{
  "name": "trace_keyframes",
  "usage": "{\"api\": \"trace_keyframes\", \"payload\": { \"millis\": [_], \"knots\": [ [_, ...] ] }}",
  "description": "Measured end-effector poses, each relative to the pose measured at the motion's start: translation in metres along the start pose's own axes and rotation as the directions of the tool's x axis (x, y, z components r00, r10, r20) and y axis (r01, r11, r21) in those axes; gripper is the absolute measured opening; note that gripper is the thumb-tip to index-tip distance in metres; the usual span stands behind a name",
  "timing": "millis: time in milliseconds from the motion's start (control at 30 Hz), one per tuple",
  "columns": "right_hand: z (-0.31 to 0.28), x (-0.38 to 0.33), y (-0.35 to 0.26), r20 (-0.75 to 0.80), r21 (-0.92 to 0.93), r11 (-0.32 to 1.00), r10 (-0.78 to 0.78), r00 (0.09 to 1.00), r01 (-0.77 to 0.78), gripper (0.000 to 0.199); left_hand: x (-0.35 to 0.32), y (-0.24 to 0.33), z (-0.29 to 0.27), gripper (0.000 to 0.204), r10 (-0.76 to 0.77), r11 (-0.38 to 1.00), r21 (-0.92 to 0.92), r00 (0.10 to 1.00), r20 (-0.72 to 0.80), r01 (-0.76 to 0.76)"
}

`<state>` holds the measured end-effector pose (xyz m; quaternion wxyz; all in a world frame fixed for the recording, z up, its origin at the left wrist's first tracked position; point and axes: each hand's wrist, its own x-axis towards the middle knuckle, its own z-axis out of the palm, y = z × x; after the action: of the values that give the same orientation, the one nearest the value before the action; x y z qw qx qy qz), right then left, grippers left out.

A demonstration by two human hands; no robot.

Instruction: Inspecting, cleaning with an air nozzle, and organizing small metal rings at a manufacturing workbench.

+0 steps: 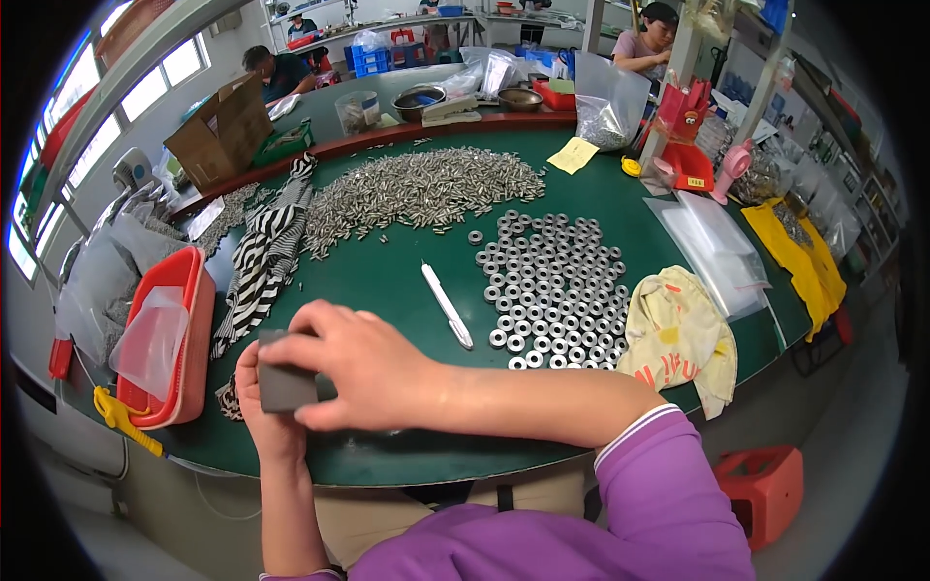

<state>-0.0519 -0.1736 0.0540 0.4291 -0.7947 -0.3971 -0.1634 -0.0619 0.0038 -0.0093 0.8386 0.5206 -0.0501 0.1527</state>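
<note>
A dark grey rectangular block (288, 387) is held up above the front left part of the green table. My right hand (363, 353) reaches across from the right, its fingers over the block's top and its thumb at the lower edge. Behind and beneath the block, my left hand (262, 416) is closed around its left side, its palm mostly hidden. A white pen (447, 306) lies to the right of my hands. Farther right, many metal rings (547, 290) stand in rough rows. A large heap of small metal pins (417, 189) spreads behind the pen.
At the left are a striped cloth (266, 247), a red basket (199, 334) and a yellow air gun (126, 421). A pale yellow cloth (678, 334) and clear plastic bags (712, 252) lie right. A cardboard box (221, 133) stands at the far left. Other people sit beyond the table.
</note>
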Motion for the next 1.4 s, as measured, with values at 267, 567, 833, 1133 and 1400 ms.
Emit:
{"api": "trace_keyframes", "payload": {
  "millis": [267, 567, 833, 1133, 1400],
  "knots": [
    [0.002, 0.0, -0.002, 0.014, 0.059, 0.998, -0.015, 1.0, 0.014, 0.056, -0.002, 0.005, -0.001, 0.042, -0.051, 0.993, -0.102, 0.999, -0.004, 0.05],
    [0.0, 0.0, 0.003, 0.025, 0.069, 0.996, -0.052, 0.998, 0.05, 0.057, -0.002, 0.001, -0.005, 0.04, -0.033, 0.999, -0.021, 0.995, 0.09, 0.035],
    [0.002, 0.002, 0.01, 0.005, 0.078, 0.997, 0.023, 1.0, -0.023, 0.056, -0.004, 0.005, 0.001, 0.044, 0.01, 1.0, 0.005, 0.995, 0.096, -0.011],
    [-0.006, 0.0, 0.013, 0.076, 0.054, 0.997, 0.058, 0.995, -0.063, 0.056, 0.0, 0.004, 0.008, 0.047, 0.023, 1.0, 0.015, 0.996, 0.082, -0.024],
    [0.011, -0.005, 0.005, -0.031, 0.109, 0.979, -0.172, 0.985, 0.174, 0.053, -0.003, 0.003, -0.001, 0.034, -0.045, 0.998, -0.036, 0.994, 0.096, 0.049]
  ]
}}
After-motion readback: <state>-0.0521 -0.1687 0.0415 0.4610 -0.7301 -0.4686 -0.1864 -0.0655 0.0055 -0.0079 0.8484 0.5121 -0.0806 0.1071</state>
